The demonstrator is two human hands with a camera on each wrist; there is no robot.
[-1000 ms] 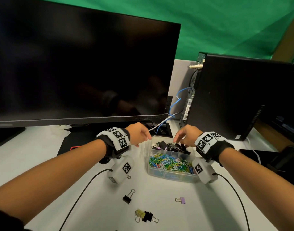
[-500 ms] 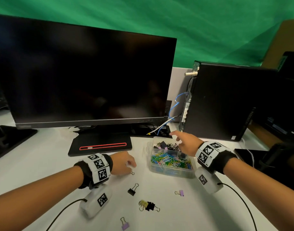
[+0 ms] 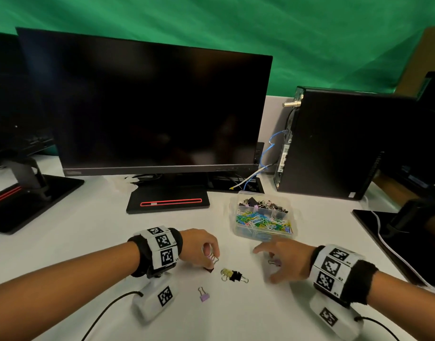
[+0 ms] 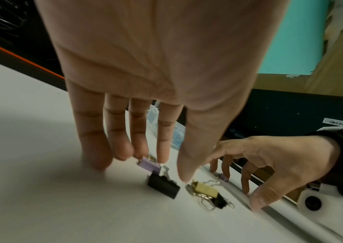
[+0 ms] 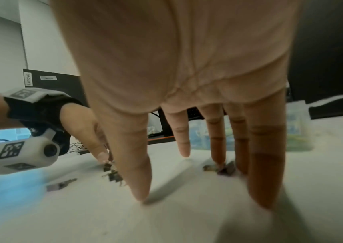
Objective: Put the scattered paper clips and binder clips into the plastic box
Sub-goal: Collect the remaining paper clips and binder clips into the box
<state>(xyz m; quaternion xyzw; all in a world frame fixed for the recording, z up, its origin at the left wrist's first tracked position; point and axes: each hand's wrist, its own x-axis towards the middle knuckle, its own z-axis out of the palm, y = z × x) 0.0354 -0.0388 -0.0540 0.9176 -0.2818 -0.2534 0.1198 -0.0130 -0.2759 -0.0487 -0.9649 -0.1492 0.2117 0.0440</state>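
Observation:
The clear plastic box (image 3: 241, 232) holds coloured paper clips in front and dark binder clips behind. My left hand (image 3: 212, 254) pinches a purple binder clip (image 4: 149, 164) in its fingertips, right above a black binder clip (image 4: 163, 185) on the white desk. A yellow binder clip (image 3: 226, 272) and a small black one (image 3: 236, 276) lie joined between my hands. My right hand (image 3: 268, 264) is spread, its straight fingers touching a small purple clip (image 5: 225, 168). Another purple binder clip (image 3: 204, 296) lies nearer me.
A large monitor (image 3: 147, 107) on a black base (image 3: 167, 204) stands behind. A black computer tower (image 3: 342, 143) with cables is behind the box at the right. A second monitor base (image 3: 26, 200) sits far left; cables trail from both wrists.
My left hand picked up a purple clip and moved right to the black clip. My right hand left the box and came down onto the small purple clip.

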